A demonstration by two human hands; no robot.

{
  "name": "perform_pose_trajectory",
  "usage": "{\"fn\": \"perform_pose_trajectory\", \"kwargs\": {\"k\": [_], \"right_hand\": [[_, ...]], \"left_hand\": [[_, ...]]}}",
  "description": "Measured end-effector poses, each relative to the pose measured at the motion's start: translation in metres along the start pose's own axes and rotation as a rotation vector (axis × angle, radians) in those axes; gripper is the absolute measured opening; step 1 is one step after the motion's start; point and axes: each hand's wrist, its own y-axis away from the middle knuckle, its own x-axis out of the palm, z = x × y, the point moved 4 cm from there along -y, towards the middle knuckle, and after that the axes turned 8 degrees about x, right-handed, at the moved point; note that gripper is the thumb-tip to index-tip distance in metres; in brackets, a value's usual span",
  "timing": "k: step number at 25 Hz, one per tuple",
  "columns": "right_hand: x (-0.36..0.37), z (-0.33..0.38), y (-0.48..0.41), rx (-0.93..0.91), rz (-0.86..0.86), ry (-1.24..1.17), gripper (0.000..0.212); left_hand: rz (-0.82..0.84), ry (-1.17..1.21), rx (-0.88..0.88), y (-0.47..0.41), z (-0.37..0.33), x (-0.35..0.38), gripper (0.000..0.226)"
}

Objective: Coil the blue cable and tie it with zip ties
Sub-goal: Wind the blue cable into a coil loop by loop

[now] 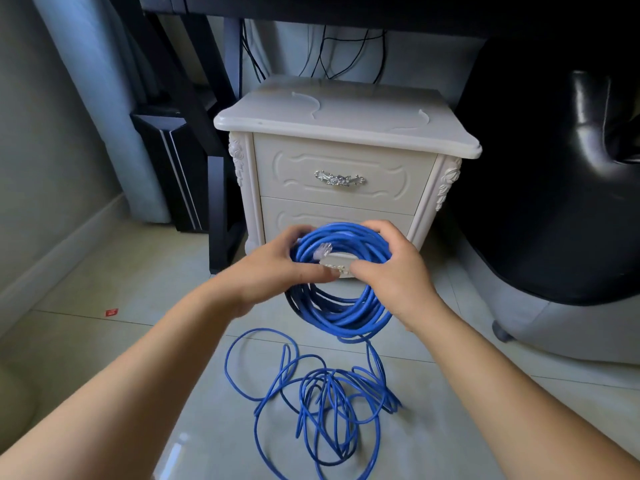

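While left hand (277,268) grips blue cable (346,318) coil, right hand (391,271) clamps opposite side.

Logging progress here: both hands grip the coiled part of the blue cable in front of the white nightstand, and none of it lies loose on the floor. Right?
No. The head view shows much of the blue cable lying loose on the floor, below the coil that the left hand and right hand grip.

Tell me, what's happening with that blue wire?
A person holds a half-wound coil of long blue cable, gripping it with the left hand and right hand. Much of it lies loose on the pale tiled floor. Two pale strips, probably zip ties, lie unused on the white bedside cabinet.
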Motion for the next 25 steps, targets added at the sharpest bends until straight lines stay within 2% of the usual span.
{"fn": "perform_pose_trajectory", "kwargs": {"k": [2, 4, 5, 7, 9, 11, 13, 15, 18, 22, 24, 25], "right_hand": [[-0.001, 0.003, 0.0, -0.051, 0.075, 0.204, 0.042], [0.002, 0.006, 0.004, -0.086, 0.154, 0.388, 0.046], [0.006, 0.007, 0.007, -0.107, 0.181, 0.463, 0.047], [0.012, 0.012, 0.012, -0.164, 0.195, 0.545, 0.045], [0.013, 0.016, 0.013, -0.165, 0.181, 0.508, 0.046], [0.004, 0.015, 0.008, -0.09, 0.172, 0.364, 0.052], [-0.003, 0.01, 0.004, 0.003, 0.225, 0.19, 0.052], [-0.003, 0.003, 0.004, 0.091, 0.294, 0.025, 0.042], [0.005, -0.005, 0.006, 0.169, 0.28, -0.186, 0.034], [0.023, -0.011, 0.012, 0.231, 0.307, -0.387, 0.049], [0.029, -0.018, 0.013, 0.29, 0.222, -0.494, 0.048], [0.028, -0.021, 0.011, 0.328, 0.153, -0.557, 0.039]], "left_hand": [[0.121, -0.086, 0.014, 0.002, 0.0, 0.003, 0.079], [0.205, -0.283, 0.077, 0.005, -0.005, 0.017, 0.076], [0.18, -0.431, 0.119, 0.005, -0.008, 0.022, 0.072], [0.023, -0.68, 0.212, 0.003, -0.011, 0.024, 0.058], [-0.107, -0.717, 0.246, 0.001, -0.014, 0.021, 0.028], [-0.166, -0.684, 0.253, -0.003, -0.015, 0.019, 0.011], [-0.213, -0.596, 0.2, -0.004, -0.013, 0.016, 0.011], [-0.282, -0.44, 0.124, -0.002, -0.009, 0.011, 0.007], [-0.414, -0.164, 0.019, -0.002, 0.003, 0.003, 0.004], [-0.594, 0.162, -0.043, -0.001, 0.002, -0.001, 0.006], [-0.589, 0.23, -0.067, 0.001, 0.001, 0.009, 0.01], [-0.547, 0.222, -0.079, 0.002, 0.001, 0.016, 0.01]]}}
